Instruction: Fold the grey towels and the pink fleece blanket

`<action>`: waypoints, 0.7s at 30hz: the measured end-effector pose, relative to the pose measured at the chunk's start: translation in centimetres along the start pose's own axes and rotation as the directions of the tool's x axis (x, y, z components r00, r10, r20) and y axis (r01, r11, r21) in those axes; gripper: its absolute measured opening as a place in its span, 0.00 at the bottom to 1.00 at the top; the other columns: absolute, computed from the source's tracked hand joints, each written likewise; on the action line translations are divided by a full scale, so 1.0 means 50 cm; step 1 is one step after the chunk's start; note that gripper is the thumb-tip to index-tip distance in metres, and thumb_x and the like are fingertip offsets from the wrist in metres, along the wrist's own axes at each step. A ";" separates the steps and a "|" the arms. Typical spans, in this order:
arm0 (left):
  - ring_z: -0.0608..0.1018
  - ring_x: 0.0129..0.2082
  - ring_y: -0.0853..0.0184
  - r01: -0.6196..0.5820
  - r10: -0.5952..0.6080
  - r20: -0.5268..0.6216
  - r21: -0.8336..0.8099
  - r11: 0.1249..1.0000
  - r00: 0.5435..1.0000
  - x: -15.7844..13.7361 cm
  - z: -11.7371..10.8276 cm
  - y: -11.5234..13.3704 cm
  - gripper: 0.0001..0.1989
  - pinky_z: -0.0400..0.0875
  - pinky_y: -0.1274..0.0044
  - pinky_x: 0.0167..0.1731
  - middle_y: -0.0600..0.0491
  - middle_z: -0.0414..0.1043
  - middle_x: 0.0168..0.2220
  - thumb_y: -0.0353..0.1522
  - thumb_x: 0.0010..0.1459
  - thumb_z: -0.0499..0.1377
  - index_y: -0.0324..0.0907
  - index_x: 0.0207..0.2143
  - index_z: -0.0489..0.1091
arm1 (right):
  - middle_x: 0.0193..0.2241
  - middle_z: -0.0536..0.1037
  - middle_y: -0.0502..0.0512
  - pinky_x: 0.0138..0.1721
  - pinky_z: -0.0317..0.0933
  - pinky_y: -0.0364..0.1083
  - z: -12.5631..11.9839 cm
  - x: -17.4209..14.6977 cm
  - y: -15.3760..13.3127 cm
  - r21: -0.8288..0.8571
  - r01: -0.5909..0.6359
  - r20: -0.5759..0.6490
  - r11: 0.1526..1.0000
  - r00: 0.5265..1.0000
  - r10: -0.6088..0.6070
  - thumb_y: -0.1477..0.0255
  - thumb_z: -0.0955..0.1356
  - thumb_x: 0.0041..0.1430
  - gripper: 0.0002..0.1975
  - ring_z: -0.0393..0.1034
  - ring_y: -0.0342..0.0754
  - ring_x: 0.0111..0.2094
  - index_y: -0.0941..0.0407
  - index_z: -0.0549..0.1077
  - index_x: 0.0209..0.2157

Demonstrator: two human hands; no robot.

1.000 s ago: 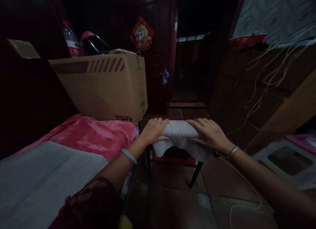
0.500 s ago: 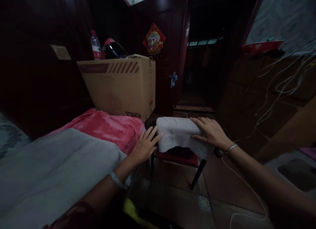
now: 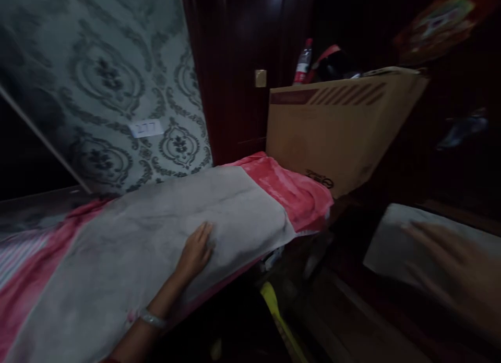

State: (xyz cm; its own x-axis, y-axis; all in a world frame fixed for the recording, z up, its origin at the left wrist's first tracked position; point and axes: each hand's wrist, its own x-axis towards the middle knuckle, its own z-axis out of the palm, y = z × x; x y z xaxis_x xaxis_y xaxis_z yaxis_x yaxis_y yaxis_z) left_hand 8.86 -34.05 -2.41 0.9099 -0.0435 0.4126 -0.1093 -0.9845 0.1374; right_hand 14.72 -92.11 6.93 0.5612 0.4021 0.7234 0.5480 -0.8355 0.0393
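Note:
My left hand (image 3: 195,252) lies over a grey cloth (image 3: 235,206) spread across a long, bed-like surface. Its fingers point forward, loosely extended, with nothing visible in them. Beyond them, pink-red plush fabric (image 3: 291,191) covers the far end. At the right edge, my right hand (image 3: 457,264) is smeared by motion, its fingers apart over a folded whitish towel (image 3: 387,232). In the earlier frame that towel hangs over a chair; the chair is too dark to make out now.
A large cardboard box (image 3: 324,128) stands behind the pink fabric, with a red-capped bottle (image 3: 302,63) on top. Patterned wallpaper (image 3: 105,76) borders the left side. A yellow-green strip-like thing (image 3: 274,305) sits low in the dark area below.
The view has swung left. My left hand has moved from beside the towel to over the grey cloth. My right hand remains at the towel, now near the right edge.

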 end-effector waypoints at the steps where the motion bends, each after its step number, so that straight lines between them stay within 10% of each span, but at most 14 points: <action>1: 0.64 0.67 0.53 0.105 -0.105 -0.015 0.043 0.993 0.994 -0.038 -0.017 -0.037 0.30 0.63 0.60 0.63 0.37 0.58 0.68 0.34 0.64 0.52 0.38 0.68 0.57 | 0.56 0.74 0.64 0.50 0.67 0.64 0.033 0.014 -0.045 0.046 0.076 0.026 0.996 0.997 -0.077 0.54 0.60 0.65 0.30 0.71 0.66 0.52 0.50 0.66 0.64; 6: 0.64 0.66 0.50 0.547 -0.568 -0.016 0.290 0.785 0.823 -0.209 -0.110 -0.156 0.28 0.62 0.59 0.62 0.35 0.60 0.66 0.39 0.66 0.49 0.35 0.65 0.62 | 0.57 0.73 0.60 0.55 0.67 0.58 0.250 0.087 -0.276 0.370 0.208 0.102 0.905 0.960 -0.262 0.62 0.61 0.69 0.24 0.70 0.57 0.55 0.50 0.65 0.64; 12: 0.55 0.70 0.46 0.704 -0.805 0.058 0.452 0.548 0.590 -0.324 -0.209 -0.195 0.29 0.56 0.51 0.62 0.40 0.53 0.70 0.41 0.68 0.45 0.43 0.68 0.59 | 0.59 0.71 0.65 0.60 0.62 0.57 0.482 0.217 -0.495 0.503 0.211 0.185 0.838 0.921 -0.343 0.61 0.61 0.69 0.25 0.65 0.56 0.60 0.57 0.68 0.62; 21: 0.53 0.70 0.41 0.696 -0.795 0.019 0.470 0.542 0.607 -0.369 -0.203 -0.205 0.30 0.53 0.47 0.62 0.39 0.51 0.71 0.42 0.68 0.47 0.43 0.69 0.57 | 0.67 0.63 0.57 0.60 0.57 0.64 0.621 0.209 -0.529 0.088 0.020 0.484 0.996 0.873 -0.060 0.55 0.54 0.70 0.29 0.56 0.62 0.66 0.49 0.63 0.66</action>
State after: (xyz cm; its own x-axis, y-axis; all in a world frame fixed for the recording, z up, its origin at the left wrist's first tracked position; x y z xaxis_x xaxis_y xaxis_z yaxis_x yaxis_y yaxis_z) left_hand -10.86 -21.41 -2.31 0.6464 0.7528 0.1243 0.7622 -0.6443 -0.0619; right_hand 25.36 -54.19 -7.94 0.7573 0.5823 0.2957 0.6113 -0.7913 -0.0073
